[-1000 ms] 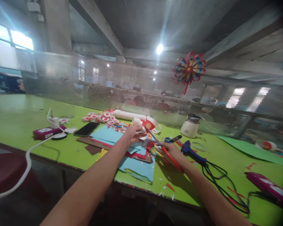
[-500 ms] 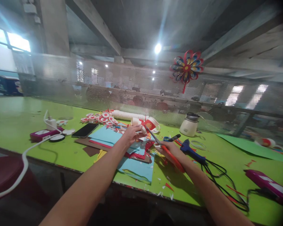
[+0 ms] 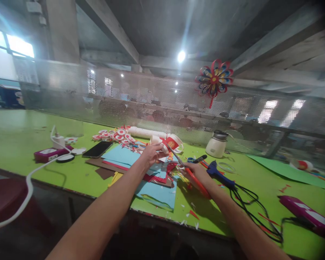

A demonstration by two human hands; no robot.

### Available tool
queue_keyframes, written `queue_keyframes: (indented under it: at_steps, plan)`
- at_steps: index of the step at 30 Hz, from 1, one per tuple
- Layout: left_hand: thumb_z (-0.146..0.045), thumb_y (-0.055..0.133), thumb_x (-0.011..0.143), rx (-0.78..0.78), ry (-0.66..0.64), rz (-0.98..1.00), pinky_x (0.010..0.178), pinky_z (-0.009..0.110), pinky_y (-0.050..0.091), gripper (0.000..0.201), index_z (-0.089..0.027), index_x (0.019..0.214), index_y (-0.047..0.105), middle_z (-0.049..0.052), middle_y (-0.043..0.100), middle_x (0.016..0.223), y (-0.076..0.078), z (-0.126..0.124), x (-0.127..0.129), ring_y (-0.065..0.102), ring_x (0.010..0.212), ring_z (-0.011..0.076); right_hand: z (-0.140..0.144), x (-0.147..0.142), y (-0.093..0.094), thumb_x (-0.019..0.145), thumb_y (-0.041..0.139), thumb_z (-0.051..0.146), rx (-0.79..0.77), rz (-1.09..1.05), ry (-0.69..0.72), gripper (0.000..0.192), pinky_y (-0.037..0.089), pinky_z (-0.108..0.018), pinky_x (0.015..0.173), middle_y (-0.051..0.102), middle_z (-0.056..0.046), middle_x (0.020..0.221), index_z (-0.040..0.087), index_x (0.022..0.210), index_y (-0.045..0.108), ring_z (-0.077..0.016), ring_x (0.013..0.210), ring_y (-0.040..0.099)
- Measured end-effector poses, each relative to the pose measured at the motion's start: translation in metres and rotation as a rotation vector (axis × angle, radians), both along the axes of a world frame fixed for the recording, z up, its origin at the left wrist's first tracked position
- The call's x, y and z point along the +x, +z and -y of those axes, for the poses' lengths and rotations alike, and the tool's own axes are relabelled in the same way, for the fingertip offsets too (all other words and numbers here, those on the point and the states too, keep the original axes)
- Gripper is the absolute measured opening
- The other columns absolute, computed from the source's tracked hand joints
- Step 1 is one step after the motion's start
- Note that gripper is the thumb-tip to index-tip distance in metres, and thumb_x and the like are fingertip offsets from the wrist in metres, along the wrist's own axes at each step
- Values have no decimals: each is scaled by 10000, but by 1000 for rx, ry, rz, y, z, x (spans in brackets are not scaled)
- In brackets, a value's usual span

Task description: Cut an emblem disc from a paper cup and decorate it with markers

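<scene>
My left hand [image 3: 152, 153] grips a red and white paper cup [image 3: 173, 143] whose wall is cut into curling strips. My right hand [image 3: 196, 173] is closed around the orange handles of a pair of scissors [image 3: 180, 161]. The scissors' blades point up and left, with their tips at the cup. Below my hands lies a stack of light blue paper sheets [image 3: 121, 156], with red and brown sheets beneath. My left fingers partly hide the cup.
A blue glue gun [image 3: 219, 174] with a black cable lies right of my right hand. A phone [image 3: 97, 149], a purple power strip [image 3: 50, 153], red and white discs [image 3: 121, 134], a cream pot [image 3: 216, 145] and a green sheet [image 3: 281, 170] are on the table. Paper scraps are scattered at the front.
Hands, cup and scissors stay in almost the same place. The view has shifted very slightly.
</scene>
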State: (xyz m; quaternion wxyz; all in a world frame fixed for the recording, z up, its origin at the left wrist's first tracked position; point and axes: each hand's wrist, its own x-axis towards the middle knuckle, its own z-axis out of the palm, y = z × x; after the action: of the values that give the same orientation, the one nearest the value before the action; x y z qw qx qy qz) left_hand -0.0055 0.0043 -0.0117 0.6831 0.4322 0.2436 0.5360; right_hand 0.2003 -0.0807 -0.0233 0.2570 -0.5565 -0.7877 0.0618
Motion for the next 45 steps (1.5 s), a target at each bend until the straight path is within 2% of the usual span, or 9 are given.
queue_keyframes:
  at_steps: [6, 12, 19, 27, 30, 35, 45]
  plan:
    - [-290, 579, 918, -17, 54, 19, 771, 370, 562, 287, -138, 1161, 572, 81, 619, 1107, 0, 4, 2, 633, 913, 184, -1, 0, 0, 926, 572, 397, -12, 4, 20, 287, 542, -359, 752, 679, -20, 883, 139, 1027, 649, -166, 784, 658]
    - [-264, 580, 918, -28, 53, 20, 706, 326, 567, 226, -127, 1097, 590, 55, 637, 999, 1, 7, 3, 636, 810, 150, -2, 0, 0, 926, 575, 384, -10, -4, 18, 274, 539, -370, 775, 679, -32, 926, 142, 1032, 649, -175, 827, 657]
    - [-299, 577, 919, -25, 62, 13, 756, 360, 564, 283, -137, 1151, 577, 78, 624, 1093, 2, 7, 4, 635, 897, 179, 0, -2, 1, 930, 575, 363, -14, 11, -9, 259, 545, -370, 776, 676, -30, 948, 138, 1037, 646, -178, 835, 659]
    - [-253, 583, 915, 11, 84, 37, 723, 336, 566, 242, -130, 1123, 580, 58, 634, 1016, 3, 9, 3, 635, 824, 155, -1, -1, -1, 924, 585, 352, -14, 35, -39, 251, 551, -357, 754, 671, -30, 965, 131, 1027, 646, -181, 839, 657]
    - [-286, 580, 917, 23, 79, 24, 754, 356, 562, 263, -133, 1131, 584, 72, 630, 1068, 2, 7, 3, 636, 881, 172, -3, 0, -2, 927, 582, 347, -23, 42, -45, 240, 552, -350, 746, 671, -31, 962, 136, 1024, 645, -171, 825, 655]
    - [-319, 575, 918, 14, 77, -15, 823, 407, 548, 320, -145, 1187, 566, 93, 605, 1167, 0, 5, 1, 622, 981, 207, -5, 2, -4, 929, 579, 352, -41, 21, -13, 244, 552, -337, 722, 670, -26, 934, 137, 1028, 641, -159, 788, 652]
    - [-317, 576, 918, -4, 63, -56, 820, 405, 549, 318, -145, 1185, 567, 93, 606, 1163, 0, 7, 3, 623, 977, 206, -1, 3, 1, 924, 580, 375, -73, -48, 60, 258, 543, -346, 741, 673, -15, 884, 130, 958, 654, -166, 790, 654]
